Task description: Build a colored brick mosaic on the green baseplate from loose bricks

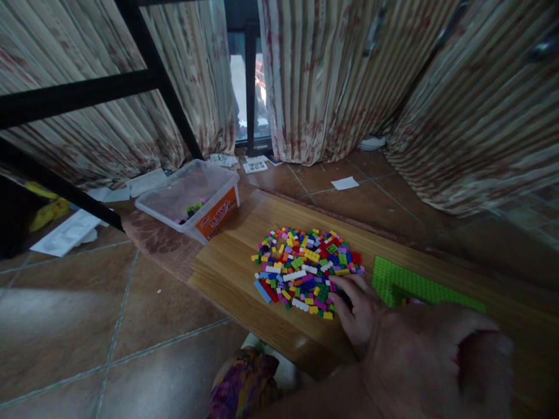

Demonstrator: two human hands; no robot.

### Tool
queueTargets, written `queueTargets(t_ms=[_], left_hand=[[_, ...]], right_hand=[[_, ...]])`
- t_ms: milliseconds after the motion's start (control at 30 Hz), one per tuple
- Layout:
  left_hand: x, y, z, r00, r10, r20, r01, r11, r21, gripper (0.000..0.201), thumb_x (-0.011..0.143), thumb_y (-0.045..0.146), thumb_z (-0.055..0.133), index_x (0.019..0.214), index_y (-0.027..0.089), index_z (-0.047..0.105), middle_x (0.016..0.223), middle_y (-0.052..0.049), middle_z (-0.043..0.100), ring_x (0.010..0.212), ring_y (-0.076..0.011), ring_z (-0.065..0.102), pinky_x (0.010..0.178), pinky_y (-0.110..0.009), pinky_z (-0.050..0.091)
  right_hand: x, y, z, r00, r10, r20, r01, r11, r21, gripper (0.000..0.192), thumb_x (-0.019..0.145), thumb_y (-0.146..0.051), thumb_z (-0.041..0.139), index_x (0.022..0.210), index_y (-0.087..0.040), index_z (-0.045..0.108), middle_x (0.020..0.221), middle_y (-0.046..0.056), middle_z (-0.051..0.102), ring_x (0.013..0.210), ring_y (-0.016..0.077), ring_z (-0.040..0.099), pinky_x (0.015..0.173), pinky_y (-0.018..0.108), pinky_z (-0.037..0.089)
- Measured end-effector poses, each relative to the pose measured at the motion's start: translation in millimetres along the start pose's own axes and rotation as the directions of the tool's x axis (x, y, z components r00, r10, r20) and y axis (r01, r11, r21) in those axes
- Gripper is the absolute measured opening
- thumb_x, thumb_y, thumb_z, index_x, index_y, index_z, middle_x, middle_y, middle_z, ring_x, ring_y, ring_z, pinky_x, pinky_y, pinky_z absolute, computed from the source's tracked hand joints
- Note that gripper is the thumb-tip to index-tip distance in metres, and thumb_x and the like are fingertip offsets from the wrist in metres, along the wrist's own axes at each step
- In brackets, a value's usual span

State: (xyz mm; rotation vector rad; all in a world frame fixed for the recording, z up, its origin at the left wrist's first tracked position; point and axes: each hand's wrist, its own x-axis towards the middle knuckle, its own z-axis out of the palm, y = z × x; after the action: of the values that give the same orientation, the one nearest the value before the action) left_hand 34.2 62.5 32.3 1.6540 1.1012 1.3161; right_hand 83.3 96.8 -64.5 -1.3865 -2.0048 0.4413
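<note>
My left hand (360, 311) rests fingers spread on the bricks (305, 270); right hand (432, 361) blurred, cannot tell. Light, hard pieces; I'd pinch by the sides.

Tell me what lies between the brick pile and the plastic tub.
Head view: only bare wooden board between the brick pile and the tub.

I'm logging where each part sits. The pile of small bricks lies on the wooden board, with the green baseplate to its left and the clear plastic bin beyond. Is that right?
Not quite. The head view shows the green baseplate to the right of the pile of small bricks, not the left. The pile does lie on the wooden board, with the clear plastic bin beyond.
</note>
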Motion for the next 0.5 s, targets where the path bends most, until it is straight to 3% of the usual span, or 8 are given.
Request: queueTargets(t_ms=[200, 333, 500], left_hand=[[-0.8, 3.6, -11.3, 0.996, 0.021, 0.086, -0.014, 0.997, -0.078, 0.015, 0.086, 0.021, 0.048, 0.081, 0.019, 0.063, 0.067, 0.002, 0.068, 0.062, -0.0104, 0.064, 0.064, -0.021, 0.048], [2.5, 4.6, -11.6, 0.996, -0.014, 0.083, 0.022, 0.996, -0.091, 0.014, 0.085, 0.020, 0.050, 0.082, 0.019, 0.063, 0.068, 0.001, 0.070, 0.064, -0.0113, 0.066, 0.068, -0.024, 0.050], [4.7, 2.9, -9.4, 0.997, -0.039, 0.068, 0.042, 0.998, -0.042, 0.009, 0.081, 0.018, 0.054, 0.081, 0.021, 0.063, 0.073, 0.001, 0.072, 0.071, -0.0159, 0.068, 0.070, -0.028, 0.049]], right_hand=[[1.9, -3.8, 2.0, 0.999, -0.049, -0.015, 0.049, 0.998, -0.025, 0.021, 0.090, -0.028, 0.051, 0.101, -0.023, 0.068, 0.094, 0.005, 0.067, 0.087, 0.0201, 0.064, 0.074, 0.033, 0.051], [2.7, -3.5, 1.8, 0.999, -0.010, -0.050, 0.011, 0.999, 0.030, 0.020, 0.090, -0.027, 0.051, 0.098, -0.023, 0.068, 0.088, 0.005, 0.068, 0.084, 0.0194, 0.066, 0.072, 0.032, 0.052], [-3.6, 3.3, 0.1, 0.998, 0.010, -0.057, -0.006, 0.997, 0.072, 0.018, 0.087, -0.028, 0.054, 0.097, -0.026, 0.070, 0.095, 0.004, 0.067, 0.086, 0.0200, 0.066, 0.070, 0.031, 0.054]])
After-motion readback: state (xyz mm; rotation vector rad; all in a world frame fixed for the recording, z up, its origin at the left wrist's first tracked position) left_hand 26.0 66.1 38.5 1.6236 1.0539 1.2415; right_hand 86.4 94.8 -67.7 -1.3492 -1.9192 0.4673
